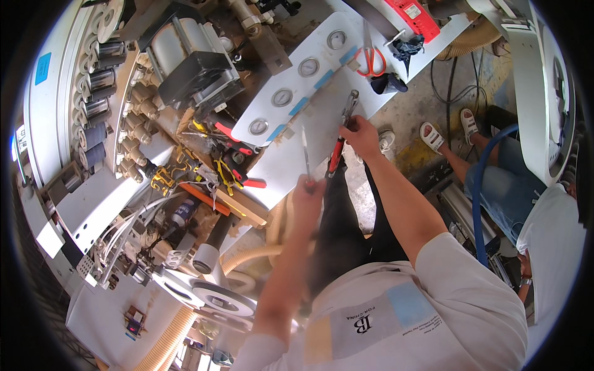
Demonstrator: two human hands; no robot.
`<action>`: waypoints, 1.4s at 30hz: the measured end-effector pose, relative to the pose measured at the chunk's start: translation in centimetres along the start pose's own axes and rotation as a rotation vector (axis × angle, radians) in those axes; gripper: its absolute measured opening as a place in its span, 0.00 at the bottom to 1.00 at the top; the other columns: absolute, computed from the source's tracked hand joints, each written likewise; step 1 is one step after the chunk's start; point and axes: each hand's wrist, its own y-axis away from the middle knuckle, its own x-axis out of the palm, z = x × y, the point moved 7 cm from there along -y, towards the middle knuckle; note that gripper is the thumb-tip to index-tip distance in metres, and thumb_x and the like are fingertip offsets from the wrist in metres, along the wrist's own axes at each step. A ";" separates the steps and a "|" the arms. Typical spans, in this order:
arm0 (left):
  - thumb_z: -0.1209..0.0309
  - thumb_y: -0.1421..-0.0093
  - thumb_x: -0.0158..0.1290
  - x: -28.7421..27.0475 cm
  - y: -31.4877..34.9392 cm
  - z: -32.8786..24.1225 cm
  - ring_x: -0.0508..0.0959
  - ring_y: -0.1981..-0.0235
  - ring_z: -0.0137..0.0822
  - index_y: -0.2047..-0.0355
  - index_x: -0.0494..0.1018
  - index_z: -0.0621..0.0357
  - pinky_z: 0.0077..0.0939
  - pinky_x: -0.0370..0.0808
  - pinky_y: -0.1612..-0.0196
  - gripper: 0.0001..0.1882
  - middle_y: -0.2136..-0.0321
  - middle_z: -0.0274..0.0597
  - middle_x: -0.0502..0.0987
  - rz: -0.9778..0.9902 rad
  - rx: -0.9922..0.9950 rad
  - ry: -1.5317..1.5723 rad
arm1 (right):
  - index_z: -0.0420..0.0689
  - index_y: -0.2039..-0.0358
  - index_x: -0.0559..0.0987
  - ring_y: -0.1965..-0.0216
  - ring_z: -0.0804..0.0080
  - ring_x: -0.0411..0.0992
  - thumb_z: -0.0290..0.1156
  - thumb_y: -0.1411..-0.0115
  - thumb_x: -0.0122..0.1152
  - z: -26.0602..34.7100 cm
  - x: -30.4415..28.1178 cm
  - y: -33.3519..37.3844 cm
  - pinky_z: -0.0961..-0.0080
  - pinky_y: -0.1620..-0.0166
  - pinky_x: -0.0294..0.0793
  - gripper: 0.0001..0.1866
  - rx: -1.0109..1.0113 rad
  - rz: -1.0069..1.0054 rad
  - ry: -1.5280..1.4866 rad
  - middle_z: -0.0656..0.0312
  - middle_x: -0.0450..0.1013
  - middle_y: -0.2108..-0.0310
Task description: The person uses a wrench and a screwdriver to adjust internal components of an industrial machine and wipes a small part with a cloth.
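My left hand [309,190] is closed around the handle of a screwdriver [305,147], whose thin shaft points away from me over the pale metal panel [281,167]. To its right, my right hand [361,137] grips a wrench with a red and black handle [336,156]. The wrench's metal head [351,102] sticks out beyond my fingers at the panel's edge; whether it is a ratchet cannot be told. Both tools are held tilted, apart from each other. Red-handled scissors [371,62] lie farther off on the panel, beside a crumpled black piece [388,83].
Several round gauges [282,97] line the panel. A wooden tray of pliers and other hand tools [232,161] stands left, near a yellow-black power tool [164,179]. A red case [413,18] lies far right. Another person [507,185] sits at right, near a blue hose [477,204].
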 end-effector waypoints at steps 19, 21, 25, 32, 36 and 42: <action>0.67 0.36 0.59 3.7 1.6 -9.2 0.77 0.68 0.28 0.55 0.71 0.59 0.26 0.74 0.64 0.13 0.69 0.35 0.77 0.081 0.160 -0.130 | 0.44 0.51 0.76 0.72 0.83 0.70 0.24 0.45 0.63 6.5 -11.0 9.4 0.81 0.66 0.72 0.19 -0.203 0.112 -0.338 0.67 0.74 0.70; 0.65 0.38 0.60 1.4 2.6 -11.4 0.80 0.69 0.34 0.54 0.70 0.58 0.29 0.76 0.64 0.16 0.68 0.41 0.79 0.073 0.295 -0.272 | 0.44 0.49 0.75 0.72 0.82 0.68 0.26 0.45 0.63 6.5 -12.9 9.5 0.80 0.66 0.71 0.22 -0.159 0.138 -0.298 0.68 0.72 0.71; 0.66 0.39 0.61 -2.7 4.9 -18.2 0.80 0.67 0.38 0.53 0.71 0.59 0.32 0.76 0.62 0.18 0.68 0.44 0.78 0.134 0.460 -0.473 | 0.43 0.56 0.74 0.71 0.85 0.62 0.26 0.46 0.60 5.2 -16.2 9.6 0.83 0.66 0.64 0.16 -0.153 0.077 -0.201 0.71 0.65 0.71; 0.63 0.44 0.65 -4.9 7.2 -26.8 0.80 0.72 0.40 0.57 0.78 0.48 0.31 0.76 0.71 0.15 0.70 0.32 0.79 0.051 0.912 -0.867 | 0.42 0.56 0.76 0.75 0.66 0.72 0.29 0.52 0.62 7.2 -20.0 10.4 0.72 0.68 0.70 0.20 -0.261 -0.007 0.081 0.59 0.72 0.75; 0.62 0.47 0.67 -4.7 7.6 -28.1 0.80 0.71 0.39 0.57 0.80 0.49 0.30 0.76 0.71 0.17 0.70 0.32 0.79 0.042 0.958 -0.959 | 0.43 0.57 0.76 0.71 0.54 0.76 0.32 0.54 0.64 7.9 -20.0 10.5 0.65 0.66 0.74 0.21 -0.313 -0.001 0.221 0.52 0.75 0.73; 0.62 0.47 0.66 -5.0 7.8 -27.9 0.80 0.73 0.38 0.57 0.80 0.47 0.30 0.75 0.71 0.17 0.71 0.31 0.77 0.055 0.984 -0.997 | 0.46 0.59 0.77 0.71 0.54 0.78 0.34 0.53 0.66 8.5 -18.9 10.5 0.64 0.67 0.76 0.19 -0.343 0.082 0.304 0.54 0.78 0.74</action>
